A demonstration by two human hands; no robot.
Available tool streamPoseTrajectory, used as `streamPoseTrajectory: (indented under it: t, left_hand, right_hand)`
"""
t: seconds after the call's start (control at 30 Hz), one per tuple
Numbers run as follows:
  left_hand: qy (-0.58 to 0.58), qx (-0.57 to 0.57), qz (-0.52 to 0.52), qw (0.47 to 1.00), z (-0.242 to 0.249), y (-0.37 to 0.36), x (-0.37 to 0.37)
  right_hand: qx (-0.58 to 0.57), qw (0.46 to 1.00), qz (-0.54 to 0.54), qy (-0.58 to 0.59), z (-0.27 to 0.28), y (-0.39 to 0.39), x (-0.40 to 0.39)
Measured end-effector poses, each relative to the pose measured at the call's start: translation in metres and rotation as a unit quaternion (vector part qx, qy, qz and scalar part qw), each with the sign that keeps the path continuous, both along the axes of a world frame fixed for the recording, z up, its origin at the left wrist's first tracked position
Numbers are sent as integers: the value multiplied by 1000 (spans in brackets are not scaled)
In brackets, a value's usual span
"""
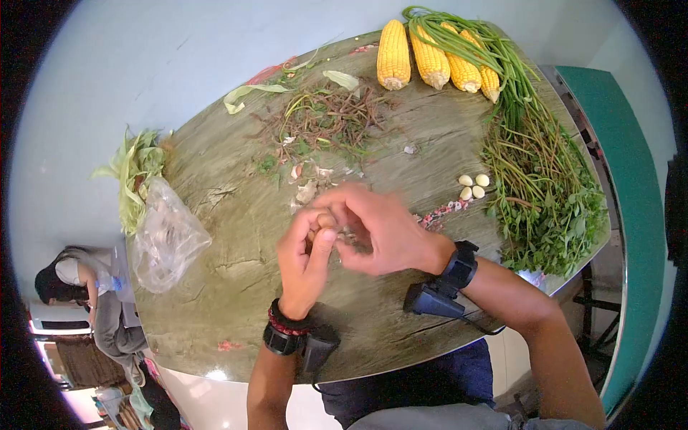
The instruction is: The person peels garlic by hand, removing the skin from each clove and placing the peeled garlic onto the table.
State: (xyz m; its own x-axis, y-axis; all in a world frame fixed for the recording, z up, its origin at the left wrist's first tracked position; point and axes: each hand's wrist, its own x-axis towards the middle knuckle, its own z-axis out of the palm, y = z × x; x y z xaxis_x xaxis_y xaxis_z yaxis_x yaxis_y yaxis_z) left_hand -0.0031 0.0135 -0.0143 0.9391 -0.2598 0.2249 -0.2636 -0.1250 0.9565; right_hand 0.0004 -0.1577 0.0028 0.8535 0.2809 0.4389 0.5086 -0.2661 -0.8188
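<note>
Fingers of my left hand (304, 261) are curled in narrow, the thumb pressed up against them, over the middle of the wood-patterned table (236, 279); those of my right hand (376, 222) bend round beside them, blurred, and I cannot tell whether their tips are closed or what small piece lies between my two hands. Just beyond my knuckles are pale papery scraps (307, 192), and past those a loose heap of brown and green stems (330, 118). Four small white cloves (466, 193) sit close together to the right of my right hand, near the printed flowers on the tabletop, with a big bunch of leafy greens (548, 193) lying further right along the edge. At the far side I have four yellow corn cobs (393, 56), long green stalks (459, 44) draped over some of them. Off to my left, a crumpled clear plastic bag (168, 236) lies by the table's edge, touching a pile of green husks (136, 172). Black straps circle both my wrists, with a dark red bracelet (287, 322) on the left one, and beyond the table, low on the left, another person (89, 287) sits bent forward
</note>
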Motion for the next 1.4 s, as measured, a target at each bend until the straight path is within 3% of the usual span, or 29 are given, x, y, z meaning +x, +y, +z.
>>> streamPoseTrajectory:
  t: [0.17, 0.33, 0.83, 1.03, 1.13, 1.23, 1.33, 1.4]
  left_hand:
    - [-85, 132, -27, 987, 4, -3, -3]
    - [-94, 139, -48, 985, 3, -1, -3]
    - [-104, 102, -33, 989, -1, 2, -5]
    - [-101, 118, -24, 988, 1, 1, -5]
    - [-130, 172, 17, 976, 7, 1, -5]
    - [-170, 188, 89, 963, 6, 1, -3]
    - [-198, 175, 107, 959, 3, 1, 4]
    - [-244, 183, 90, 948, 4, 1, 7]
  right_hand:
    - [-62, 998, 29, -4, -7, -4, 2]
    - [-132, 990, 41, 10, -15, 0, 2]
    - [-104, 994, 24, -33, -18, 4, -1]
    - [-98, 994, 50, 5, -15, 1, 1]
    - [-35, 998, 53, 18, -8, 0, 1]
    - [259, 952, 31, 158, -17, 6, 9]
    - [304, 907, 90, 277, -11, -6, 14]
    - [268, 916, 115, 275, -16, -5, 15]
